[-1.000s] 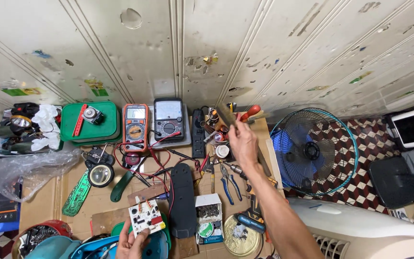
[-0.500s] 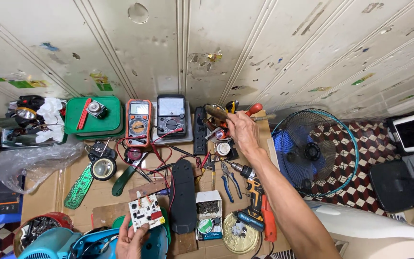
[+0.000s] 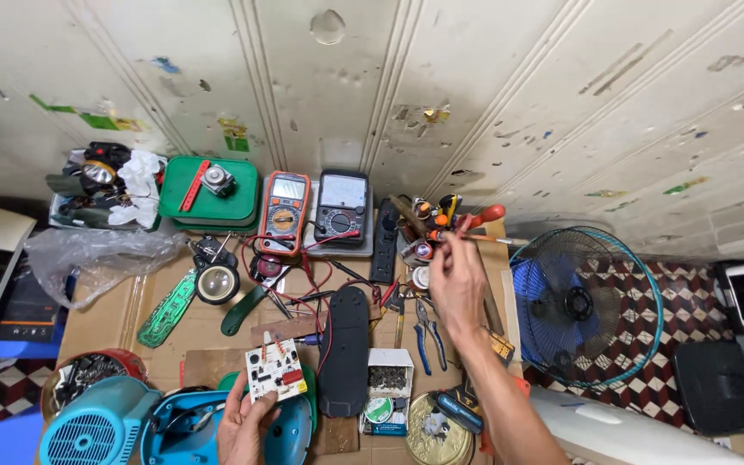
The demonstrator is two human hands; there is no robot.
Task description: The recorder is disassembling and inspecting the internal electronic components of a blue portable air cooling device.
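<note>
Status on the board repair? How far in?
Done: small white circuit board is out, held in the left hand over the opened teal fan housing. In hand: right hand holds a thin metal-tipped tool at the tool cluster. Left: tool hasn't touched the board; orange multimeter lies unused.

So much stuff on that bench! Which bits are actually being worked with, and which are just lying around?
In use:
- white circuit board, held in the left hand
- thin tool, held in the right hand

Lying about:
- orange meter
- black meter
- blue-handled pliers
- green tray
- blue fan
</note>
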